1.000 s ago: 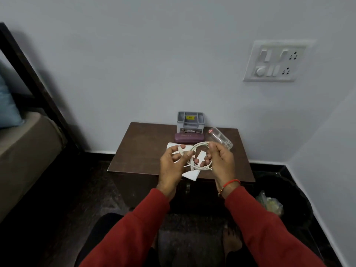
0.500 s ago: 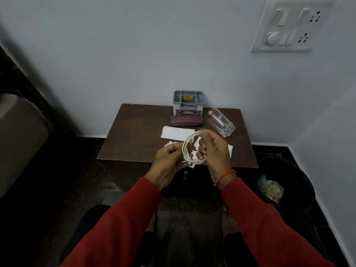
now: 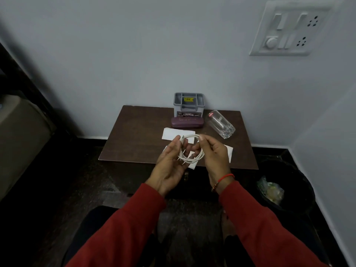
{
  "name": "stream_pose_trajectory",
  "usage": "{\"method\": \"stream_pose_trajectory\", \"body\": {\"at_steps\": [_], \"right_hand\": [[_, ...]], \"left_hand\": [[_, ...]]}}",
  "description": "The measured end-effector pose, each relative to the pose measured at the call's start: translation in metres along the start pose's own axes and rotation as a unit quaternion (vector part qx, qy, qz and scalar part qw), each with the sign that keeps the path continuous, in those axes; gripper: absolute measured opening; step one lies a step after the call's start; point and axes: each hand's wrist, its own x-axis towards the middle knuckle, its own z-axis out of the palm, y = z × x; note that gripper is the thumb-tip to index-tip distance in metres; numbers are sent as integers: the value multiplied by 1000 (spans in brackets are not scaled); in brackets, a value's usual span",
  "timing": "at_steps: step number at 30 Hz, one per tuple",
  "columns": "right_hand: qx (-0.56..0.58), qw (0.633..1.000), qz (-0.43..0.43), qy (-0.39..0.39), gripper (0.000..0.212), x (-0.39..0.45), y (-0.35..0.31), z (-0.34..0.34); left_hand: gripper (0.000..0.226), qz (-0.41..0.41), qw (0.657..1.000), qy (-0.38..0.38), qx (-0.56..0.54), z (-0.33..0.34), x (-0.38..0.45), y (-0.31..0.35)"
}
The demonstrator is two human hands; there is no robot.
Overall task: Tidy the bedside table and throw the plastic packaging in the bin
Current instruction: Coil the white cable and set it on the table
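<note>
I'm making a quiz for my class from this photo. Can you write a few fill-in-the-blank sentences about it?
1. Both hands hold a coiled white ____.
2. The clear glass lies on its ____ on the bedside table.
3. The maroon case sits directly in front of the grey ____.
4. The dark bin stands on the ____, right of the table.

Missing words: cable; side; organiser; floor
</note>
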Motion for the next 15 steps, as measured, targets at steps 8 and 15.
{"method": "stream_pose_trajectory", "body": {"at_steps": [8,15], "right_hand": [[-4,997,-11,-74,18,2,-7,-2],[-91,990,-15,-103,21,3,1,0]], "left_hand": [[31,218,916,9,337,-2,4,17],[12,263,848,75,455,-5,4,28]]}}
